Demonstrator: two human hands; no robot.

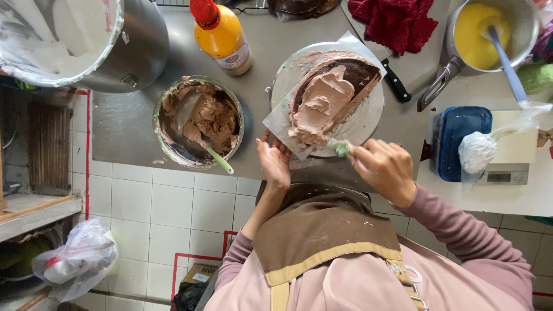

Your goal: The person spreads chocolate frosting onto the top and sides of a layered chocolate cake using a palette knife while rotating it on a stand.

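Chocolate-brown frosting covered the half-round cake (331, 98), which lay on a sheet of parchment (280, 124) atop a round metal turntable (368, 118) near the front edge of the steel counter (124, 124). We kept our right hand (385, 168) closed around a green-handled spatula (342, 147), its tip touching the near edge of the cake. Our left hand (274, 163) was open, fingers extended, resting against the near corner of the parchment.

Left of the turntable stood a metal bowl (199, 122) holding more brown frosting, with a green-handled spoon (219, 160) leaning over its near rim. Behind the bowl, an orange squeeze bottle (222, 37) with a red cap stood upright. A large steel pot (80, 43), whitish inside, occupied the far left corner. A black-handled knife (395, 80) lay just right of the turntable, partly under a red cloth (394, 20). Further right, a saucepan (489, 31) held yellow cream and a pale utensil.

Beside the steel counter, a white surface carried a blue lidded container (458, 141), a piping bag (481, 150) and a small scale (507, 167).

Below the counter, white floor tiles (161, 201) showed red tape lines (87, 132). A clear plastic bag (78, 259) sat at the lower left.
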